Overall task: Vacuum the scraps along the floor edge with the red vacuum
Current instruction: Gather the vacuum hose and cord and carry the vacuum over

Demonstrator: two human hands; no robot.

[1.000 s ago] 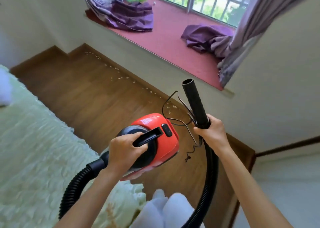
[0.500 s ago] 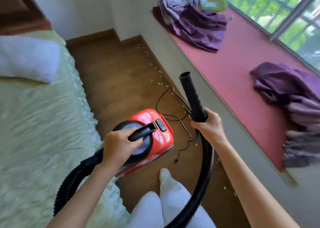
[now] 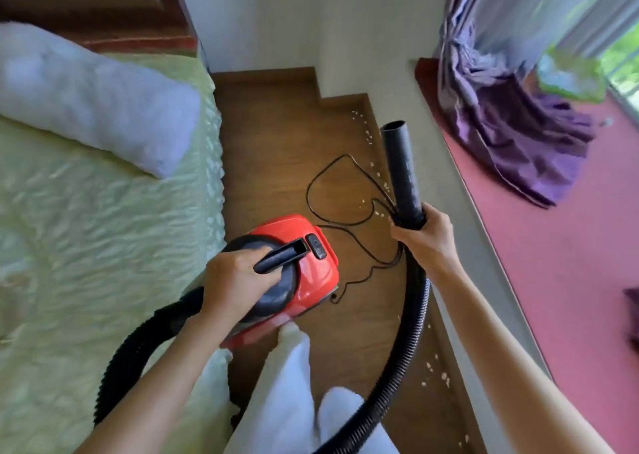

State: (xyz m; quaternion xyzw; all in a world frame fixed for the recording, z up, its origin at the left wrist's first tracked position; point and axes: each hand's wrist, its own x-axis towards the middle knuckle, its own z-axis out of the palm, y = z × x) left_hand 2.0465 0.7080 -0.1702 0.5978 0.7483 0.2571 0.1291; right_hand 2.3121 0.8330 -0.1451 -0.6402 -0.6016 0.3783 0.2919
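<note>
**Red vacuum carried by its handle, nozzle tube up off the floor**

The red vacuum (image 3: 304, 263) hangs above the wooden floor (image 3: 276, 163) in the narrow strip between the bed (image 3: 86, 211) and the low wall under the window ledge (image 3: 553, 246). The left hand (image 3: 238, 280) is wrapped shut around the black carry handle (image 3: 281, 255) on top of the body; the right hand (image 3: 423, 239) is closed around the base of the rigid black nozzle tube (image 3: 401, 170), which points up and away, its open mouth clear of the floor.

The body looks like a compact hard-plastic shell, probably light enough for one hand, and the handle is the obvious place for the grip since the rounded shell would be slick. The tube is stiff and should aim well from where the right hand holds it, low near the joint. The ribbed hose (image 3: 411, 332) is flexible and loops from the right hand round behind the legs to the vacuum's rear, so it may drag or tug when the tube swings down.

The scraps (image 3: 366, 135) lie as small pale bits along the floor edge against the wall, some far ahead and more (image 3: 435, 374) near the feet. A thin black cord (image 3: 332, 191) sprawls loose on the floor among them; it is limp and could snag the nozzle or get sucked against it
</note>
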